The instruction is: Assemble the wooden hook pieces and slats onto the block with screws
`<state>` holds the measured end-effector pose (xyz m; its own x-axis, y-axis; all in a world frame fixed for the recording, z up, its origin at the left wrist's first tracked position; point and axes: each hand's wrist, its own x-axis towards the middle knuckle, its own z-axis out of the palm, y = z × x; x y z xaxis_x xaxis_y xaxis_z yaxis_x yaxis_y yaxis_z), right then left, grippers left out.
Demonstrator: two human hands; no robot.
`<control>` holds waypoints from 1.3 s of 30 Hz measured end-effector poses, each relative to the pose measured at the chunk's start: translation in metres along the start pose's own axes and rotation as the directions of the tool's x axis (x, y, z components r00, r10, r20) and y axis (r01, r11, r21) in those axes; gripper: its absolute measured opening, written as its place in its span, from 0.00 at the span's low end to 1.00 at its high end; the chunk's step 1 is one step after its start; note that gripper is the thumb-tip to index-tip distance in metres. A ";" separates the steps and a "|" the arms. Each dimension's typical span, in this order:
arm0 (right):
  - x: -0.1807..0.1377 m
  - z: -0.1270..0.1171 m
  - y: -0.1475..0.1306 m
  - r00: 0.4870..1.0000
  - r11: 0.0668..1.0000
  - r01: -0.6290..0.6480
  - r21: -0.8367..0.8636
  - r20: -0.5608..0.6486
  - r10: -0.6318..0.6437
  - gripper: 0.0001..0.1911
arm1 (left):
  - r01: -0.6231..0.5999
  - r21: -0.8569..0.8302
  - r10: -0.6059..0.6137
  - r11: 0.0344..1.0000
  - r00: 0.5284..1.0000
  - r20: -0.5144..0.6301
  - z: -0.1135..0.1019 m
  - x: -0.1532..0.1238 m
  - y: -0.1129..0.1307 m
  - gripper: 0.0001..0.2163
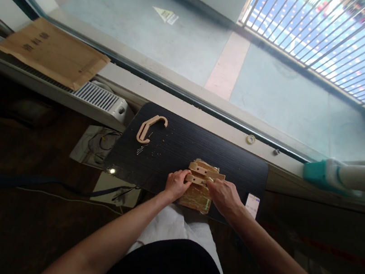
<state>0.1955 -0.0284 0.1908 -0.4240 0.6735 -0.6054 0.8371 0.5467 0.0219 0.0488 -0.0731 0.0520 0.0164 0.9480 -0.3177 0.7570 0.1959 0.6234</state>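
My left hand (176,184) is closed on the left end of a light wooden piece with holes (195,180). My right hand (225,196) pinches the right end of that same piece, its fingertips partly hiding it. Just beyond lies a second pale wooden strip with holes (201,170); whether the two are joined I cannot tell. Beneath them is a brown block wrapped in shiny clear tape (195,199), at the table's near edge. Farther left on the table rests a hook-shaped wooden piece (142,132), with several screws (141,149) and small crumbs nearby.
The dark table (182,141) stands against a window sill. A phone (252,204) lies at its right edge. On the sill are a small tape roll (250,139) and a little grey object (276,152). A brown envelope (56,51) covers part of the radiator (101,98).
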 end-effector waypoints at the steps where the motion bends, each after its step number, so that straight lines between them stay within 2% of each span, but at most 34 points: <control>1: 0.001 0.002 0.001 1.000 1.000 -0.003 0.003 -0.003 0.003 0.12 | 0.001 -0.001 -0.001 1.000 1.000 0.000 0.000 0.000 0.000 0.12; 4: 0.004 0.006 0.001 1.000 1.000 -0.012 0.006 -0.005 0.012 0.11 | 0.007 -0.013 -0.007 1.000 1.000 0.006 0.000 0.000 0.003 0.13; 6: 0.005 0.006 0.001 1.000 1.000 -0.016 0.003 -0.002 0.016 0.11 | 0.036 -0.003 -0.036 0.999 0.999 0.005 -0.004 -0.002 0.004 0.18; 9: 0.004 0.004 0.000 1.000 1.000 -0.028 -0.001 0.007 0.028 0.12 | 0.064 0.051 -0.062 0.997 0.997 -0.056 -0.015 -0.014 0.002 0.23; 12: 0.002 0.001 0.000 1.000 1.000 -0.026 0.002 0.017 0.026 0.12 | -0.106 0.082 0.119 0.991 0.978 -0.173 -0.028 -0.031 -0.001 0.14; 14: 0.001 -0.001 0.001 1.000 1.000 -0.012 0.004 -0.004 0.012 0.11 | -0.263 0.095 0.276 0.960 0.944 -0.180 -0.032 -0.041 0.001 0.09; 16: 0.001 -0.002 0.003 1.000 1.000 0.007 0.005 -0.026 -0.007 0.11 | -0.413 0.086 0.421 0.907 0.899 -0.120 -0.031 -0.047 0.007 0.08; 18: 0.001 -0.004 0.004 1.000 1.000 0.018 0.011 -0.024 -0.018 0.12 | -0.501 0.074 0.503 0.862 0.864 -0.010 -0.026 -0.050 0.015 0.10; 20: 0.000 -0.006 0.004 1.000 1.000 0.019 0.021 -0.011 -0.019 0.12 | -0.490 0.113 0.478 0.864 0.871 0.116 -0.018 -0.051 0.023 0.16; 22: 0.000 -0.008 0.004 1.000 0.999 0.013 0.030 -0.003 -0.013 0.12 | -0.424 0.199 0.383 0.883 0.898 0.215 -0.012 -0.050 0.031 0.22; 25: -0.002 -0.010 0.003 1.000 0.999 0.009 0.035 0.006 -0.010 0.13 | -0.330 0.320 0.240 0.888 0.926 0.290 -0.008 -0.048 0.038 0.28; 27: -0.002 -0.009 0.003 1.000 0.999 0.012 0.041 0.004 -0.012 0.12 | -0.311 0.365 0.196 0.877 0.927 0.319 -0.008 -0.047 0.039 0.30; 33: 0.000 -0.002 0.007 1.000 0.998 0.007 0.055 -0.001 -0.007 0.11 | -0.339 0.401 0.216 0.851 0.922 0.322 -0.009 -0.047 0.036 0.29; 39: -0.001 -0.006 0.007 1.000 0.999 0.012 0.035 0.013 -0.013 0.12 | -0.330 0.335 0.264 0.883 0.937 0.227 -0.004 -0.047 0.038 0.31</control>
<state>0.1999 -0.0226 0.1962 -0.4300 0.6601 -0.6159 0.8434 0.5372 -0.0131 0.0740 -0.1093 0.0930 0.3635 0.8837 -0.2950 0.8815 -0.2238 0.4157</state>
